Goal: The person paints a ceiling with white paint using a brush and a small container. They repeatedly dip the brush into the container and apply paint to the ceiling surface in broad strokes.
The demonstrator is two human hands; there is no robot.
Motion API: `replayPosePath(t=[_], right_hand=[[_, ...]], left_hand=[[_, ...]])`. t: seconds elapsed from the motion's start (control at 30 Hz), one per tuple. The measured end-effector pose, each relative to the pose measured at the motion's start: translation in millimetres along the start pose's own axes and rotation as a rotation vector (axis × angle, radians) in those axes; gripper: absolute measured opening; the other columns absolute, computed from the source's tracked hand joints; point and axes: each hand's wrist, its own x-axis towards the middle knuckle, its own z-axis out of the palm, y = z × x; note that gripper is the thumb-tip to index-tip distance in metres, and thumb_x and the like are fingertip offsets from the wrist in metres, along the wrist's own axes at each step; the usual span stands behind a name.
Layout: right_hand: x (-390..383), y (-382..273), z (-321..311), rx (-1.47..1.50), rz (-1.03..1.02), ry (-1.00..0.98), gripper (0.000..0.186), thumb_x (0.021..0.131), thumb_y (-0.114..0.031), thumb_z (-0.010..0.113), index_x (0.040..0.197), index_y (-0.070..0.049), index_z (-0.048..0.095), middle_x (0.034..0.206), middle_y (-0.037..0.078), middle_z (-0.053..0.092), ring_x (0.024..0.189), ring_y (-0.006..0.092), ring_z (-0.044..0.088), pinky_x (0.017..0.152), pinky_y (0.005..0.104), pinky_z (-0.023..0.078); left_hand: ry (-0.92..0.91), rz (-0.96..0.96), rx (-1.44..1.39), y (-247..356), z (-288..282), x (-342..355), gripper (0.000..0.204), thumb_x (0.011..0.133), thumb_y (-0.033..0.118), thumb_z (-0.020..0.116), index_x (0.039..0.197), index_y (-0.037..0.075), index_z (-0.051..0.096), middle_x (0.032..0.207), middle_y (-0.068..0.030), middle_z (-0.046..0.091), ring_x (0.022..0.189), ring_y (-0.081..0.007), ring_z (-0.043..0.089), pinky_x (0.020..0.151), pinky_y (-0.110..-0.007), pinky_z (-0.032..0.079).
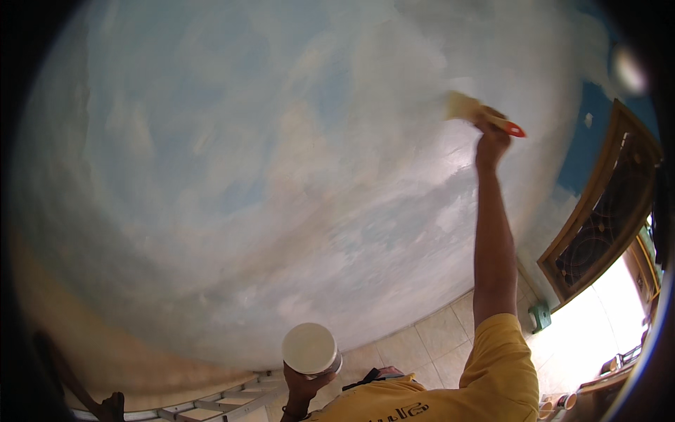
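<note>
We held the paintbrush in our right hand, which was closed round its handle, with the red end pointing right and the pale bristles toward the upper right part of the cloudy blue-and-grey wall; blur hid whether they touched it. Our left hand gripped a round white tub low in front of the wall, near our yellow shirt. We saw a metal ladder at lower left, tiled floor below, and a brown-framed dark panel at right.
</note>
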Motion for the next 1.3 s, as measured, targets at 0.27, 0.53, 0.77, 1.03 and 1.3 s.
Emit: replayPosePath(t=[0.27,0.53,0.77,1.03,1.3], right_hand=[[-48,19,-8,-0.293,-0.359,-0.137,0.011,0.094,-0.004,0.068,0.105,-0.002,0.07,0.105,0.006,0.071,0.094,0.0162,0.068,0.082,0.031,0.055],[-129,-74,45,-0.047,-0.267,-0.74,0.017,0.086,0.003,0.073,0.102,-0.004,0.07,0.107,0.011,0.07,0.1,0.0239,0.069,0.085,0.0328,0.057],[-7,-112,109,-0.263,-0.845,-0.424,0.023,0.08,0.005,0.075,0.102,-0.004,0.071,0.108,0.014,0.071,0.091,0.0269,0.07,0.078,0.0348,0.058],[-164,-110,93,-0.271,-0.796,-1.268,0.036,0.071,-0.003,0.077,0.104,-0.01,0.068,0.112,0.009,0.068,0.091,0.0242,0.067,0.079,0.0345,0.058],[-41,-116,138,0.078,-0.516,-0.79,0.021,0.082,0.01,0.072,0.101,0.0,0.069,0.103,0.01,0.071,0.098,0.024,0.069,0.087,0.0317,0.058]], left_hand=[[0.113,-0.103,-0.023,-3,-4,-18,0.09,0.053,0.016,0.097,0.13,0.001,0.052,0.118,-0.0114,0.065,0.108,-0.0237,0.065,0.095,-0.041,0.054],[-0.099,-0.07,0.032,19,18,12,0.082,0.057,0.019,0.097,0.127,0.001,0.056,0.116,-0.0112,0.068,0.108,-0.0235,0.067,0.094,-0.04,0.055],[0.034,-0.112,-0.051,32,34,1,0.093,0.056,0.019,0.098,0.133,0.002,0.048,0.122,-0.0131,0.064,0.112,-0.0246,0.065,0.096,-0.04,0.054],[0.122,-0.12,-0.06,3,22,-14,0.091,0.053,0.026,0.099,0.129,0.001,0.055,0.117,-0.0105,0.067,0.107,-0.0229,0.066,0.095,-0.04,0.054],[0.058,-0.113,0.026,-6,10,-31,0.101,0.056,0.019,0.098,0.138,0.004,0.042,0.128,-0.0124,0.06,0.118,-0.0253,0.062,0.099,-0.042,0.052]])
